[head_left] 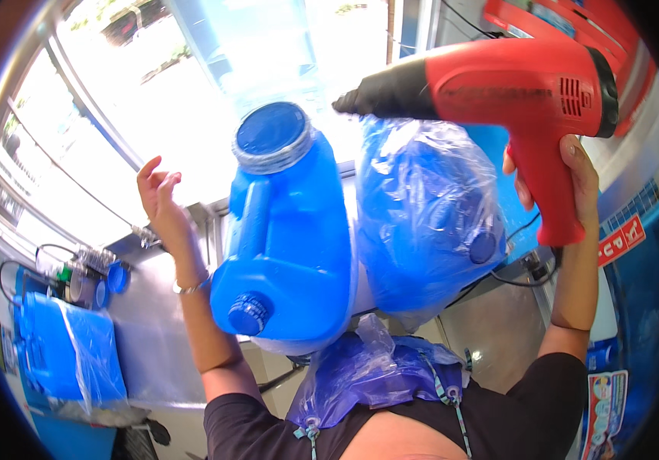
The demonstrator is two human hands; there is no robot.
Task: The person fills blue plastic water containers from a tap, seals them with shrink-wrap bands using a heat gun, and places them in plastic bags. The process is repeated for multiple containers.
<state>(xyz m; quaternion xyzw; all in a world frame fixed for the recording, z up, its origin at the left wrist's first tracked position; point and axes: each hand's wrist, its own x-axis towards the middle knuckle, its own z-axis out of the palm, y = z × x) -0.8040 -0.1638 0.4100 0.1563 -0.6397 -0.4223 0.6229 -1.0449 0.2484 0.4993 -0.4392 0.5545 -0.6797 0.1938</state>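
Observation:
My right hand [575, 172] is wrapped round the handle of a red heat gun [498, 80], whose black nozzle points left toward the neck of a blue water jug [291, 230]. The jug stands in front of me, with a wide blue cap [270, 129] on top, clear film round its neck, and a small blue cap [250, 313] low on the near side. Left of the jug, my left hand [165, 203] is raised with its fingers apart and nothing in it. Just right of the jug is a second blue jug [429, 215] inside a clear plastic bag.
Another bagged blue jug [77, 349] stands at the far left, beside a metal counter [161, 330] with loose blue caps [118, 277]. A black cord [532, 280] hangs below the heat gun. Bright windows [138, 69] lie behind, and red equipment [621, 38] is at the upper right.

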